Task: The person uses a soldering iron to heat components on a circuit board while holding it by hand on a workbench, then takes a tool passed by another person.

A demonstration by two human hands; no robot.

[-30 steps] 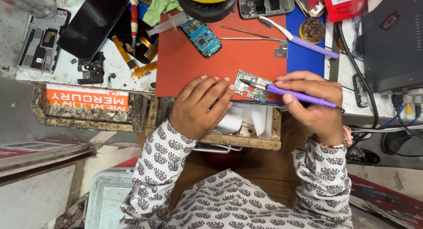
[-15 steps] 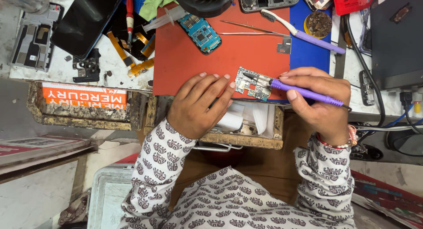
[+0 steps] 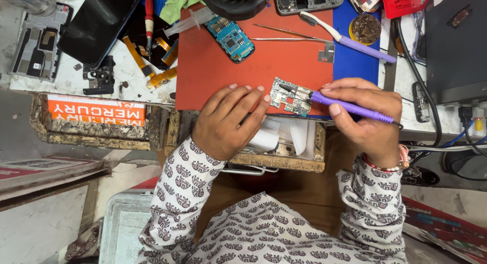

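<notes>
The right hand (image 3: 362, 114) pinches a purple iron (image 3: 350, 107) between thumb and fingers, its cord end trailing toward the wrist and its tip reaching left onto a small green board (image 3: 288, 95). The board lies flat at the near edge of the red mat (image 3: 243, 71), just ahead of the grip, touched only by the tip. The left hand (image 3: 228, 123) rests palm down with fingers loosely spread, holding nothing; its fingertips sit just beside the board's left edge (whether they touch it I cannot tell). Farther back on the mat lie a blue board (image 3: 232, 39) and tweezers (image 3: 284, 35). A purple brush (image 3: 345, 37) lies across the blue mat (image 3: 355, 66), near a round tin (image 3: 366, 28).
</notes>
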